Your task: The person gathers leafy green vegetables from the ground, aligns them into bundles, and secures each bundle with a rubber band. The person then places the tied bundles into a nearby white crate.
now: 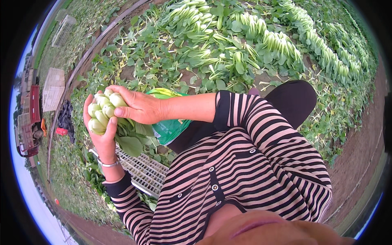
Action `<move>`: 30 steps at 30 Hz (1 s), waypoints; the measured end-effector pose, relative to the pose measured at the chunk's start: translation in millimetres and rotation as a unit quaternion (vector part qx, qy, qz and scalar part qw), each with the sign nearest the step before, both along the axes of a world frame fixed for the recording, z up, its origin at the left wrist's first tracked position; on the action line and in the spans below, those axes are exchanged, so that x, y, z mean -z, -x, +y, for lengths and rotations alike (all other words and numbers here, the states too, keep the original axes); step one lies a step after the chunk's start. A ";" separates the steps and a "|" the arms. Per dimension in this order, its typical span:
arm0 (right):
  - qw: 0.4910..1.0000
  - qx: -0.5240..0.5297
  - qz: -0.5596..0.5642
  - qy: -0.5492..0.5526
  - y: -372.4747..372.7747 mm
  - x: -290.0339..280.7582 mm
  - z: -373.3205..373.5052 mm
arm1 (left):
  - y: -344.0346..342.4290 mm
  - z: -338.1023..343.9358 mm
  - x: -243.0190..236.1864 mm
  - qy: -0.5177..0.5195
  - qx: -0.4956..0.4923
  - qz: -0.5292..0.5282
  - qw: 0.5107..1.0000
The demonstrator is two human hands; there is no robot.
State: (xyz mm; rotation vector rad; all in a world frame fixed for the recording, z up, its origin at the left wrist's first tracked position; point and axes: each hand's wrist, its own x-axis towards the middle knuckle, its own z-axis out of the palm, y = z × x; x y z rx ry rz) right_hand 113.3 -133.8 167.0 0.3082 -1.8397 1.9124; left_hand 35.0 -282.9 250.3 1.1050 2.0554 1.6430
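Observation:
My left hand [102, 134], with a metal band on the wrist, and my right hand [141, 107] are both wrapped round a bunch of bok choy [101, 117], its pale stem ends up and dark leaves hanging below. My left fingers are at the bunch's left side; my right thumb lies across its stems. A green printed plastic bag [169, 128] lies by my leg beyond the bunch. Below my hands is a white slatted plastic crate [141, 171], partly hidden by my body and arm.
Rows of cut bok choy [281, 49] lie on leaf-strewn soil ahead and to the right. Off left are a hose [73, 74], pale crates [53, 87], dark clothing [65, 116], a small red object [61, 131] and a parked red vehicle [34, 104]. A bare dirt strip [353, 163] runs at right.

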 end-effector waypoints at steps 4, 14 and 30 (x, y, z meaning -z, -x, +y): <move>0.993 -0.011 0.004 -0.117 17.4 49.2 -38.7 | -10.7 -56.1 22.2 0.081 -0.053 -0.055 0.994; 0.936 0.058 -0.023 -0.348 -19.5 104.6 43.7 | -44.6 -4.7 95.7 0.139 -0.085 -0.024 0.986; 0.584 0.471 -0.625 -0.217 -153.3 320.3 335.0 | -52.2 4.4 102.3 0.152 -0.148 -0.050 0.976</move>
